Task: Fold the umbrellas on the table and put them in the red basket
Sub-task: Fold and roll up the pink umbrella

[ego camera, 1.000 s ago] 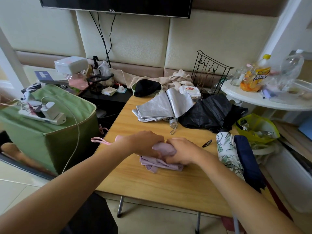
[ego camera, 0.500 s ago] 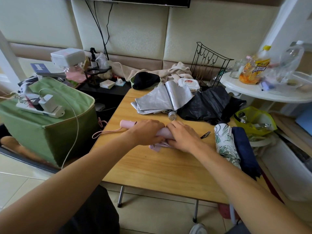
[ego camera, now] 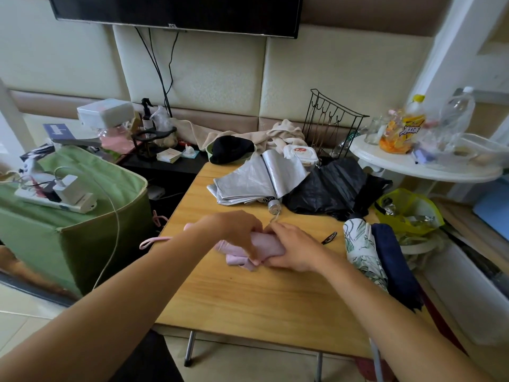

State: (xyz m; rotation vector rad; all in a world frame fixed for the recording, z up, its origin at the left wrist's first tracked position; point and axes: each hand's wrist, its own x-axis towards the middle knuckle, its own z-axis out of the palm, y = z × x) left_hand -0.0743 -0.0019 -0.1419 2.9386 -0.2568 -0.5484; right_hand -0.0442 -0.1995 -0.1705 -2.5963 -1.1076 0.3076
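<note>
A pink folding umbrella [ego camera: 265, 242] lies across the middle of the wooden table [ego camera: 248, 304], its wrist strap [ego camera: 153, 241] hanging off the left edge. My left hand [ego camera: 234, 228] grips its handle end and my right hand [ego camera: 292, 249] grips the rolled canopy. A silver umbrella [ego camera: 256, 183] and a black umbrella [ego camera: 333, 188] lie loose at the table's far side. A leaf-print umbrella [ego camera: 360, 252] and a navy umbrella [ego camera: 391, 260] lie along the right edge. A bit of red [ego camera: 363, 366] shows under the table's right corner; I cannot tell whether it is the basket.
A green fabric bin [ego camera: 71, 232] with a power strip on top stands left of the table. A white round side table [ego camera: 424, 164] with bottles is at the back right. A yellow bag [ego camera: 407, 213] and a white box sit to the right.
The view swung: down over the first half second, up again since. Both hands keep hold of the pink umbrella, and its canopy looks more tightly gathered than a second ago.
</note>
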